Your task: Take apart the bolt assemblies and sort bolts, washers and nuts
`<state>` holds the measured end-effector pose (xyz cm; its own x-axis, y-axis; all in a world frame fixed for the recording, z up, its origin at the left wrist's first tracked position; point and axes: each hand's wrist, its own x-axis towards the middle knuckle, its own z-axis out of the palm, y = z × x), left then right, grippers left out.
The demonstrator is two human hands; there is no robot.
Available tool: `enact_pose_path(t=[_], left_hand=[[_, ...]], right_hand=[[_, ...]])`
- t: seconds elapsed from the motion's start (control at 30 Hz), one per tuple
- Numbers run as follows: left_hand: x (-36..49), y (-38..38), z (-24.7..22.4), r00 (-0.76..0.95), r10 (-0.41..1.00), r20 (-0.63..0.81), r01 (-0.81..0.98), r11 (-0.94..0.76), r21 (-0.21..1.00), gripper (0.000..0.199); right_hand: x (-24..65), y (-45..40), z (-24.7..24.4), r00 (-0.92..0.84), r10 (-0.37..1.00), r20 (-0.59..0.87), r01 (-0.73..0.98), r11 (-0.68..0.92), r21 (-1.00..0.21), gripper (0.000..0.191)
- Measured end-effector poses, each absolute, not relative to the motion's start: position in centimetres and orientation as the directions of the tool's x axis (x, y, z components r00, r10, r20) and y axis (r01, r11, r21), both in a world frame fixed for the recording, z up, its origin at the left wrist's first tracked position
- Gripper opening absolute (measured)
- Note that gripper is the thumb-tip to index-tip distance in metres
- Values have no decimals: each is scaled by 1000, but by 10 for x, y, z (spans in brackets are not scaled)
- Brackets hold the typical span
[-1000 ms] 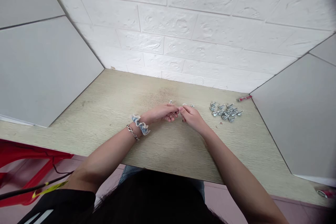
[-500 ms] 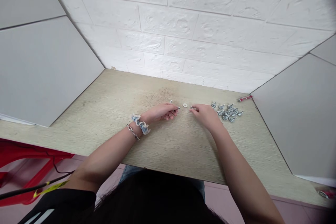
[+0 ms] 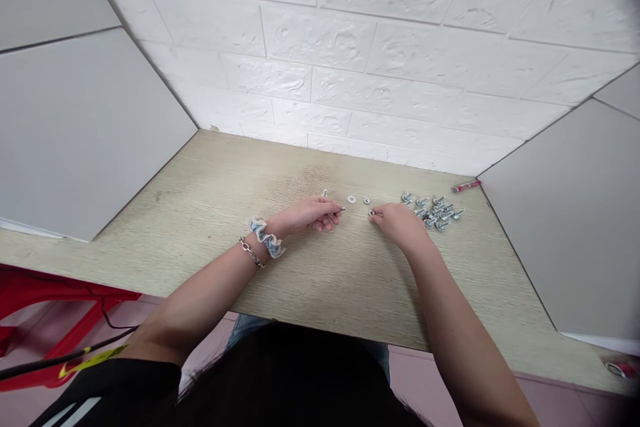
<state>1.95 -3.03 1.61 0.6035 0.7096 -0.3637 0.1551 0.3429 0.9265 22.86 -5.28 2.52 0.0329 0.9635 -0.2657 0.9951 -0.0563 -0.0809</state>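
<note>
Two hands (image 3: 350,217) work close together at the middle of the worktop, with a gap between them. The left hand (image 3: 303,215) is curled narrowly around a slim metal fastener (image 3: 340,209), apparently a bolt. Its tip projects to the right from the fingers, a grip that leaves the end exposed. The right hand (image 3: 400,225) rests low on the worktop (image 3: 200,203), its fingertips (image 3: 375,212) closed in a narrow pinch on a small metal ring (image 3: 372,213). Whether the ring is lifted or still on the surface cannot be determined.

Two flat washers (image 3: 351,199) lie singly between the hands, slightly apart, toward the far edge. Separate placement appears to keep each one directly accessible. A small upright fastener (image 3: 325,193) stands just beyond the left hand's knuckles. A heap of zinc-plated fasteners (image 3: 433,212) lies to the right of the right hand, toward the far right corner, within easy reach of that hand.

A small red-and-silver tool (image 3: 466,186) lies at that corner, along the far edge. A fabric scrunchie (image 3: 265,238) and a chain bracelet (image 3: 250,252) encircle the left wrist. A white brick-pattern wall panel (image 3: 300,47) rises behind the far edge.
</note>
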Motion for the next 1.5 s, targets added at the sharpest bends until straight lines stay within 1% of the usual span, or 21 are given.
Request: enact_pose_path(t=[0.07,0.23,0.37,0.47,0.6,0.77,0.9,1.0,1.27,1.5], left_hand=[[20,-31,17,604,708,-365,159,342,926,27],[20,-30,16,582,719,-380,168,350,921,26],[20,-29,16,586,715,-381,176,347,921,27],[20,-30,16,581,721,-379,179,341,923,27],[20,-30,15,582,721,-376,192,327,925,27],[20,-29,12,567,730,-382,206,323,924,25],[19,-27,8,573,720,-390,219,325,920,25],[19,-27,7,574,714,-402,223,335,915,25],[19,-28,9,573,710,-409,223,345,912,24],[19,-27,7,577,710,-404,223,339,914,24]], right_hand=[[234,-53,26,21,966,-257,992,-52,-115,25],[240,-52,24,60,980,-189,980,-94,-176,30],[238,-50,21,50,987,-155,970,-85,-227,26],[237,-47,17,41,987,-158,964,-80,-252,22],[236,-45,10,13,992,-125,952,-51,-302,24],[235,-41,6,52,993,-104,921,-88,-381,24],[236,-39,5,67,994,-82,891,-97,-443,19],[235,-38,4,63,995,-79,885,-92,-456,16],[230,-39,0,57,997,-47,887,-72,-457,18],[229,-37,-2,96,995,-40,882,-103,-459,18]])
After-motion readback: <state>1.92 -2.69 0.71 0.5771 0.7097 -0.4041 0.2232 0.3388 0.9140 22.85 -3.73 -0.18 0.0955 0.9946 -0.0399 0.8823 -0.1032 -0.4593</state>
